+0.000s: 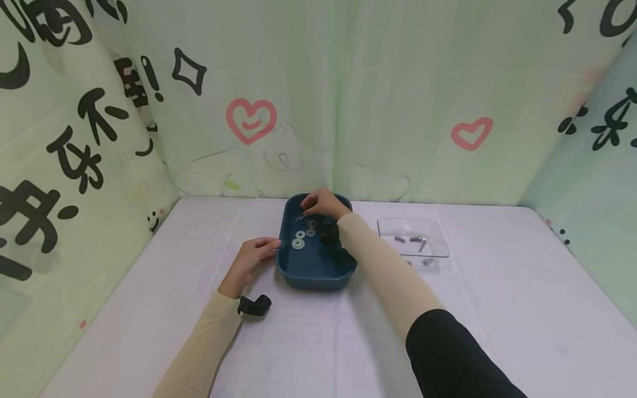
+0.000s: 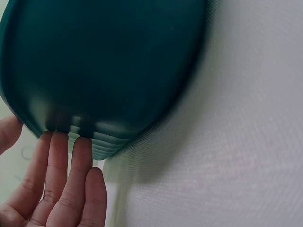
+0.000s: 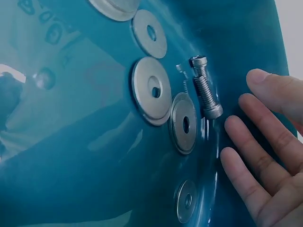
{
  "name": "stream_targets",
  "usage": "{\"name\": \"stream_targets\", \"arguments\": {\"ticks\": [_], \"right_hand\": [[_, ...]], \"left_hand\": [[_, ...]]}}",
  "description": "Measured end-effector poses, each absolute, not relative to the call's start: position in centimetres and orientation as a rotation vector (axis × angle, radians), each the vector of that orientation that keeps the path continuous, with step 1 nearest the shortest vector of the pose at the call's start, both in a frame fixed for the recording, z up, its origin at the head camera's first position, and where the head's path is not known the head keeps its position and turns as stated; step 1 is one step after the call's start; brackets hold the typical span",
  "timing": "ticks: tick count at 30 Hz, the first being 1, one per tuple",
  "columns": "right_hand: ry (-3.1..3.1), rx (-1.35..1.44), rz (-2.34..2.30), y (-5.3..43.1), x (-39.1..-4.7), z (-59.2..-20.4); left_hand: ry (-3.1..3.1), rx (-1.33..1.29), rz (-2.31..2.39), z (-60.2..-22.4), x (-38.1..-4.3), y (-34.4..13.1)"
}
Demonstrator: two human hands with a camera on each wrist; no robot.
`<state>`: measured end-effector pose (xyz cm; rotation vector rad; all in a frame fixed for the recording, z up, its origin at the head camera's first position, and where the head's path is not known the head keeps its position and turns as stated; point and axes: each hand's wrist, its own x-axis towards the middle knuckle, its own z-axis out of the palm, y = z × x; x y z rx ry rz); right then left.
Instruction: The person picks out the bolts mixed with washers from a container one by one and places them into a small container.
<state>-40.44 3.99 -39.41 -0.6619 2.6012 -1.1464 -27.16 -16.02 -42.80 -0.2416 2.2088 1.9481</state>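
Observation:
A deep blue-green plastic tray [image 1: 316, 279] stands on the table. Against its left outer wall my left hand [image 1: 252, 258] rests with nearly straight fingertips; the left wrist view shows these fingers [image 2: 60, 175] touching the wall. Inside the far part of the tray hovers my right hand [image 1: 324, 203]. In the right wrist view its fingers [image 3: 258, 163] are extended and spread, holding nothing, beside a pair of socket-head screws [image 3: 206, 90] lying along the tray's edge. Several flat metal washers [image 3: 142, 90], some overlapping, lie on the tray floor near the screws.
To the right is a clear plastic box or lid [image 1: 434, 232] with several screws [image 1: 416, 239] on it; more small pieces [image 1: 428, 262] show at its near side. A white cloth [image 1: 298, 348] covers the table. Printed curtains [image 1: 388, 110] hang behind and at both sides.

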Motion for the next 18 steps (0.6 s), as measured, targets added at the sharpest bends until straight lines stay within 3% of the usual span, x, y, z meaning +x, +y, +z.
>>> {"name": "stream_targets", "arguments": {"ticks": [18], "right_hand": [[2.616,-0.6,-0.936,3.86,-40.38,-39.96]], "left_hand": [[2.202,-0.241,1.96,-43.04,-27.35,-16.02]]}}
